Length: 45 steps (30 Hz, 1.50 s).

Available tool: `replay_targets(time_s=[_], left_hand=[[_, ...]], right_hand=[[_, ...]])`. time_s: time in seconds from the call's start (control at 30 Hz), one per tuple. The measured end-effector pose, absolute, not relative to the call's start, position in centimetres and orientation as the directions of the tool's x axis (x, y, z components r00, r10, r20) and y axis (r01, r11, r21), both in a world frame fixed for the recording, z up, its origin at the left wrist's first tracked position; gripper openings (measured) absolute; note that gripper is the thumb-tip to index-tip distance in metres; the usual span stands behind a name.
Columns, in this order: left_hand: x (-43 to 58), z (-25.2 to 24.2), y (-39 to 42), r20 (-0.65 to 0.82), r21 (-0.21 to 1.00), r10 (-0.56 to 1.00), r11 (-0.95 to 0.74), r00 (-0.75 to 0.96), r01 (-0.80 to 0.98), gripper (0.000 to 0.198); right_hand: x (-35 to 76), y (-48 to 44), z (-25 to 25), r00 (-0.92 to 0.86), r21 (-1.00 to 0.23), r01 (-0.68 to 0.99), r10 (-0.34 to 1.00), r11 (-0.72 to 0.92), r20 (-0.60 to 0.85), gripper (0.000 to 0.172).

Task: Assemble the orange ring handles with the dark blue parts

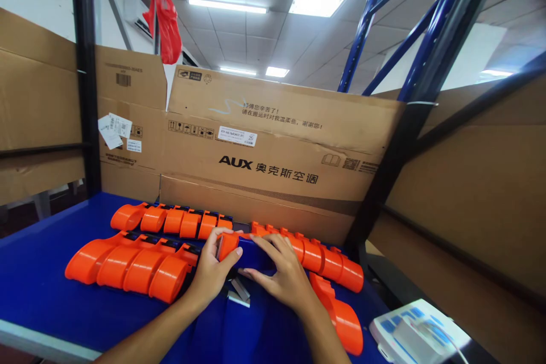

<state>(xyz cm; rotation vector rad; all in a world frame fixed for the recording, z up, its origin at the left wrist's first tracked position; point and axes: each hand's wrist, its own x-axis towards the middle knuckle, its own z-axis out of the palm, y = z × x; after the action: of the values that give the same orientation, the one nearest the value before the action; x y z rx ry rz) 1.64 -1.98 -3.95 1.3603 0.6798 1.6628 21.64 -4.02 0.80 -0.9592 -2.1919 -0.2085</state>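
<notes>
Near the middle of the blue table, my left hand (213,267) is closed on an orange plastic tape dispenser (229,243) with a toothed edge at its left end. My right hand (281,270) curves around the other side of it, thumb low and fingers on top; part of the piece is hidden by the fingers. Below my hands lie small metal strips (240,291) on the table. More orange dispensers stand in rows: a front left row (139,267), a back left row (173,220), a right row (322,257) and a few at the front right (347,324).
Behind the table (38,296) stands a wall of printed cardboard (273,148). Black and blue rack posts (386,182) rise at the sides. A white device with blue keys (416,330) and a cable sits at the right front. A red bag (165,25) hangs above.
</notes>
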Motion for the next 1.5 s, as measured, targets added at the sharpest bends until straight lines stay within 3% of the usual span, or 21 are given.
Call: replay_targets(time_s=[0.3,0.4,0.5,0.57,0.67,0.77,0.87,1.0,1.17,1.27,1.37,1.5], left_hand=[[1.8,-3.9,-2.1,0.486,0.833,0.872,-0.480,-0.050,-0.275,0.042],[1.7,-3.8,-2.2,0.473,0.829,0.881,-0.450,-0.012,-0.331,0.054],[1.4,-3.7,-2.7,0.557,0.798,0.827,-0.507,0.078,-0.325,0.062],[1.3,-3.7,-3.3,0.660,0.752,0.728,-0.641,0.187,-0.157,0.068],[1.4,-3.8,-4.3,0.748,0.540,0.578,-0.816,0.325,0.207,0.096],[2.0,-4.2,-5.0,0.817,0.364,0.490,-0.848,0.305,0.386,0.113],[2.4,-4.5,-5.2,0.860,0.303,0.451,-0.828,0.238,0.473,0.105],[1.9,-3.8,-5.2,0.866,0.286,0.454,-0.795,0.211,0.535,0.097],[-1.9,-0.6,-5.8,0.832,0.230,0.461,-0.793,0.309,0.564,0.096],[-5.5,1.5,-5.6,0.782,0.181,0.482,-0.783,0.396,0.595,0.089],[-8.4,3.1,-5.1,0.781,0.205,0.519,-0.738,0.347,0.643,0.086],[-9.9,4.0,-4.4,0.793,0.245,0.543,-0.699,0.276,0.672,0.082]], right_hand=[[21.4,-4.3,0.9,-0.449,-0.143,0.700,0.587,0.699,0.673,0.068],[21.2,-4.6,1.1,-0.386,-0.228,0.685,0.610,0.692,0.692,0.065],[20.8,-4.4,0.9,-0.211,-0.426,0.616,0.659,0.663,0.722,0.057],[20.6,-4.0,0.6,-0.063,-0.593,0.500,0.710,0.631,0.702,0.048],[20.2,-3.4,0.0,0.076,-0.745,0.359,0.777,0.563,0.624,0.048],[19.8,-3.4,-0.2,0.103,-0.791,0.335,0.815,0.512,0.571,0.054],[19.5,-3.7,-0.1,0.030,-0.800,0.339,0.844,0.496,0.536,0.056],[19.8,-4.0,-0.4,-0.051,-0.760,0.422,0.850,0.495,0.525,0.056],[20.7,-4.0,-0.5,-0.249,-0.596,0.547,0.794,0.588,0.555,0.054],[20.1,-4.2,0.6,-0.469,-0.451,0.618,0.762,0.644,0.446,0.039],[18.3,-4.5,1.7,-0.614,-0.237,0.689,0.726,0.684,0.310,0.030],[14.2,-5.0,1.6,-0.705,-0.098,0.679,0.684,0.727,0.188,0.049]])
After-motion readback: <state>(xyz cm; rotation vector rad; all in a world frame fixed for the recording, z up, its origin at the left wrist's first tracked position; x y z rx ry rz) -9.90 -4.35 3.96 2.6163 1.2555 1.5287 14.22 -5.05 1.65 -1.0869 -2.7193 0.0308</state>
